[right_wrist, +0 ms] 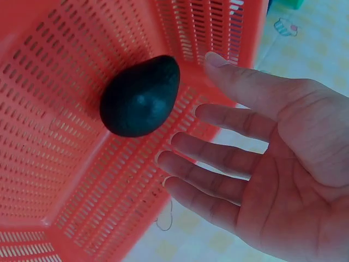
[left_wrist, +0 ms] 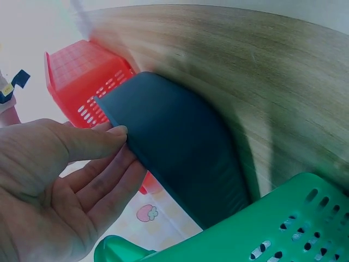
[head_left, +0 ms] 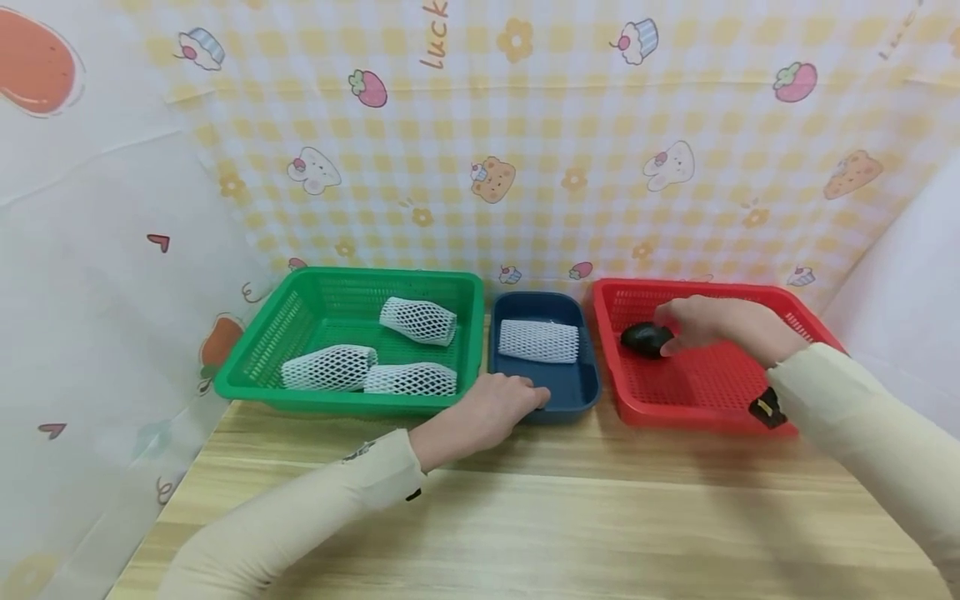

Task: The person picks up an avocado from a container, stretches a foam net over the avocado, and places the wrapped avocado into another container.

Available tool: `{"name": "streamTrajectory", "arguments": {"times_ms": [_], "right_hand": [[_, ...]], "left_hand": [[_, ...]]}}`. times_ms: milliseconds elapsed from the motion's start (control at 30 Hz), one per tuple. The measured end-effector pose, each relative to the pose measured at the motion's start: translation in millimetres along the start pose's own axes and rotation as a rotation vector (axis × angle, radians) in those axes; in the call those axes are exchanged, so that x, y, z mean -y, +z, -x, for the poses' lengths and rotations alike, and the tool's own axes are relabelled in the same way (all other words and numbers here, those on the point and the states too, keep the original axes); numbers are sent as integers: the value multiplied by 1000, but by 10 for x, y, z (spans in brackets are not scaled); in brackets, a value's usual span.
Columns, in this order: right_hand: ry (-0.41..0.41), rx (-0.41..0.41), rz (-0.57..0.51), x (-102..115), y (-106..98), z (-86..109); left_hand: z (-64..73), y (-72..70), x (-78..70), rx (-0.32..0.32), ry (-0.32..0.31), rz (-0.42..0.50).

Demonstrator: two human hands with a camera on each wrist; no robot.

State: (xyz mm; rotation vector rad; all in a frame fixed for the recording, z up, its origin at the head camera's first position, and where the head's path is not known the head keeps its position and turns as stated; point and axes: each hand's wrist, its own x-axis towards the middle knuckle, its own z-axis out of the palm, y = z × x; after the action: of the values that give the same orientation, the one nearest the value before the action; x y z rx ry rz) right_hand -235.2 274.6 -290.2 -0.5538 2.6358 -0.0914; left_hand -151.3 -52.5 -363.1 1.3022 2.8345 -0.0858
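Observation:
A dark avocado (head_left: 643, 340) lies in the red plastic basket (head_left: 705, 417) on the right. My right hand (head_left: 701, 321) reaches over that basket beside it; in the right wrist view the fingers are spread and a gap separates them from the avocado (right_wrist: 140, 98). At the middle, my left hand (head_left: 491, 408) pinches the near rim of the dark blue tray (head_left: 555, 392) between thumb and fingers, as the left wrist view shows. Inside that tray lies a white foam net sleeve (head_left: 538, 342).
To the left stands a green plastic basket (head_left: 300, 400) with three white foam net sleeves (head_left: 418, 322) in it; whether they hold anything cannot be told. All the containers stand on a wooden table (head_left: 525, 517), in front of a patterned cloth (head_left: 450, 225).

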Motion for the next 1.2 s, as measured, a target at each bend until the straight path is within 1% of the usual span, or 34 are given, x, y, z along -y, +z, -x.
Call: {"name": "streamTrajectory", "arguments": {"times_ms": [167, 333, 400, 633, 733, 933, 1200], "right_hand": [[23, 22, 2, -70, -15, -45], [45, 1, 36, -136, -27, -104], [56, -12, 33, -162, -23, -127], [29, -18, -26, -201, 54, -254], [39, -20, -29, -207, 80, -305], [84, 20, -25, -231, 122, -386], [76, 67, -21, -232, 185, -482]], "left_hand": [[-4, 3, -12, 10, -5, 4], [4, 6, -5, 2, -6, -2], [9, 7, -4, -3, -3, -2], [3, 6, -22, 0, -2, -1], [-3, 9, -21, 2, -4, -4], [-15, 14, -27, 4, -3, -13], [-12, 17, -25, 19, -17, -24]]}}
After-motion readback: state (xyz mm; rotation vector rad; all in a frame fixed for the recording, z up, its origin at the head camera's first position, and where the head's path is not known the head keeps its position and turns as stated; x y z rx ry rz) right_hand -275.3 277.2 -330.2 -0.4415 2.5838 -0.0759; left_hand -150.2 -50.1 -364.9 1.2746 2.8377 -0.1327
